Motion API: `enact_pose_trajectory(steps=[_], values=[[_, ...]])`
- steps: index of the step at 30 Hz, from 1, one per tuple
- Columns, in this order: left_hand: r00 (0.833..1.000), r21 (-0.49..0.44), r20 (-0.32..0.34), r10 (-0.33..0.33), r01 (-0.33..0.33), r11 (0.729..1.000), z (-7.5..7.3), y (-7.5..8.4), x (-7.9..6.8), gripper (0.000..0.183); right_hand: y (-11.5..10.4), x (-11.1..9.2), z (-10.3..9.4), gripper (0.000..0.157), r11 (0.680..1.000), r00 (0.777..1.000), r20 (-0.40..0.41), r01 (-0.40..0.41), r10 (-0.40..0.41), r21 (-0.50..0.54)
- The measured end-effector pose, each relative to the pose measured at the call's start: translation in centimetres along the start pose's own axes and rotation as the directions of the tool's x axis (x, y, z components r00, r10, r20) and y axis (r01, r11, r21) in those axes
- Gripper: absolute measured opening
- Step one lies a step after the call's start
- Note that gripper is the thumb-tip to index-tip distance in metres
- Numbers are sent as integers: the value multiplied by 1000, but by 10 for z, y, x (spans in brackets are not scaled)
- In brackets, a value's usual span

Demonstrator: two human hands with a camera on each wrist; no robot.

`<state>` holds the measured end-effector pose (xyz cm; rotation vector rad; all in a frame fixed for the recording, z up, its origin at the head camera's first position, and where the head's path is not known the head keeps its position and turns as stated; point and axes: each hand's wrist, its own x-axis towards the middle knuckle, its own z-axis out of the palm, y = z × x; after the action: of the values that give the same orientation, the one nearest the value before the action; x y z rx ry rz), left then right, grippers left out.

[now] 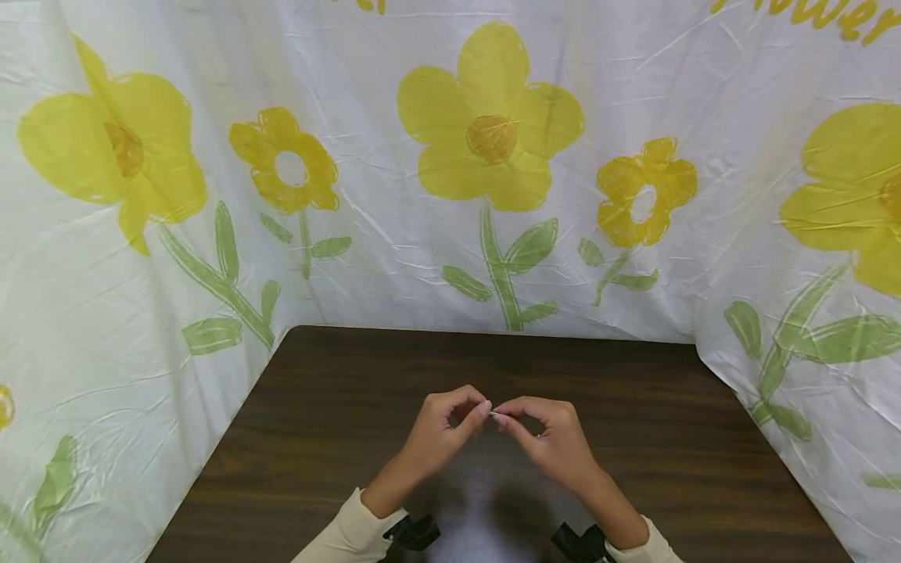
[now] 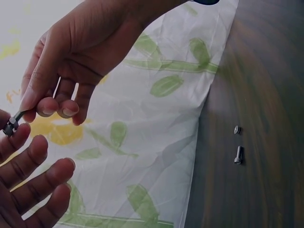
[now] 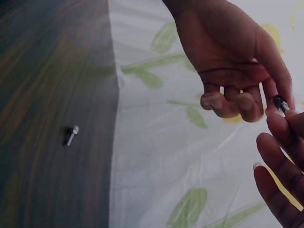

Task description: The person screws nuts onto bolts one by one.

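Note:
In the head view my left hand and right hand meet fingertip to fingertip above the table, with a tiny bolt between them. The left wrist view shows this bolt closer: its dark head end is at the left thumb and index finger, its thin shank reaching the right fingertips. Both hands pinch it. In the right wrist view the bolt's dark end sits at the left fingertips, a silver part beside it. I cannot tell whether a nut is on the shank.
A second bolt and a small nut lie on the dark wooden table. A white curtain with yellow flowers hangs behind the table and along its sides. Black wrist cameras sit by both cream sleeves.

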<state>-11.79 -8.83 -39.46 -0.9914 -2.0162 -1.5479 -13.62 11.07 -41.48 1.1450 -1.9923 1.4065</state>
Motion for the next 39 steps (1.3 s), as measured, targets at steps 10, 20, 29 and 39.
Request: enact_pose_trajectory(steps=[10,20,29,39], values=[[997,-30,-56,-45,43,999,2,-2,0,31,1,0,1,19,1000,1000,-5,-12,12,5],[993,-74,-78,86,-92,993,-4,-11,-5,36,1,1,0,24,1000,1000,-22,4,-3,11],[987,-77,-76,140,-146,986,-3,-12,-3,29,2,0,0,25,1000,1000,-15,-1,1,5],[995,-13,-57,80,-81,997,3,-38,-10,17,1,1,-2,25,1000,1000,-8,8,-8,1]])
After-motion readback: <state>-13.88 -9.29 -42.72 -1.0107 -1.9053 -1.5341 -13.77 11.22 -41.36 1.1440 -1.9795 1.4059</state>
